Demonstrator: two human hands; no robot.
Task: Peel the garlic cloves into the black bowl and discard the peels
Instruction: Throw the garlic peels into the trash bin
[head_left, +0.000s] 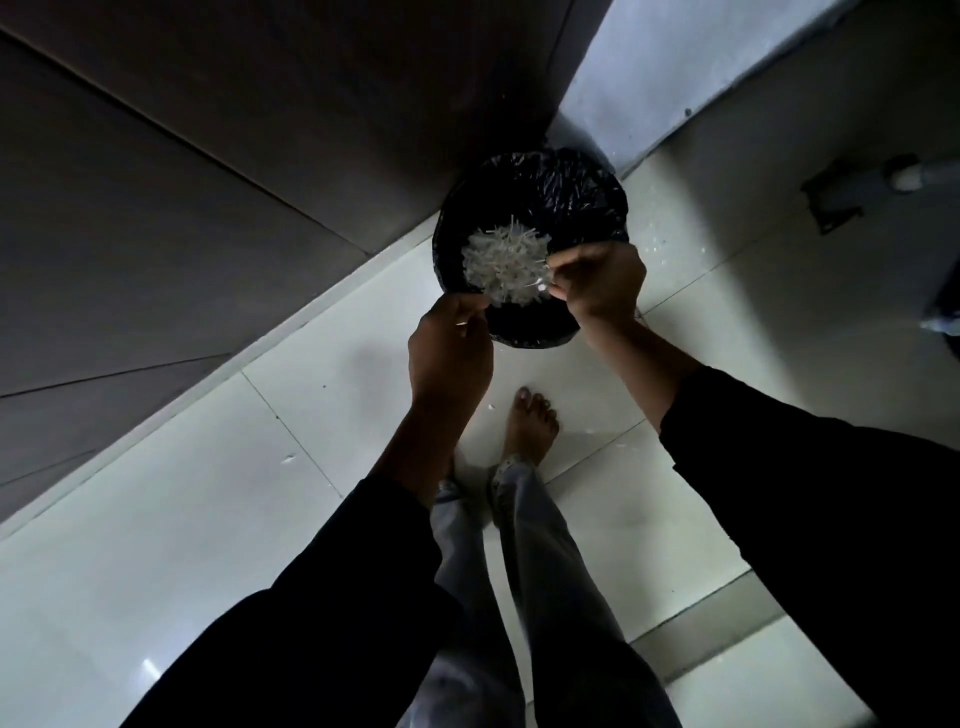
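Note:
A round bin lined with a black plastic bag (571, 197) stands on the floor in a corner. Over its opening hangs a heap of white garlic peels (506, 265), lying on something thin and see-through whose shape I cannot make out. My left hand (449, 348) pinches that thing's near left edge with curled fingers. My right hand (602, 283) pinches its right edge, just above the bin's rim. Neither the black bowl nor any garlic cloves are in view.
Pale floor tiles (182, 519) surround the bin, with a few stray peel bits (288, 458) on them. My bare foot (530, 421) stands just before the bin. A dark panelled wall (208, 156) runs along the left; a white pipe (914, 179) lies at far right.

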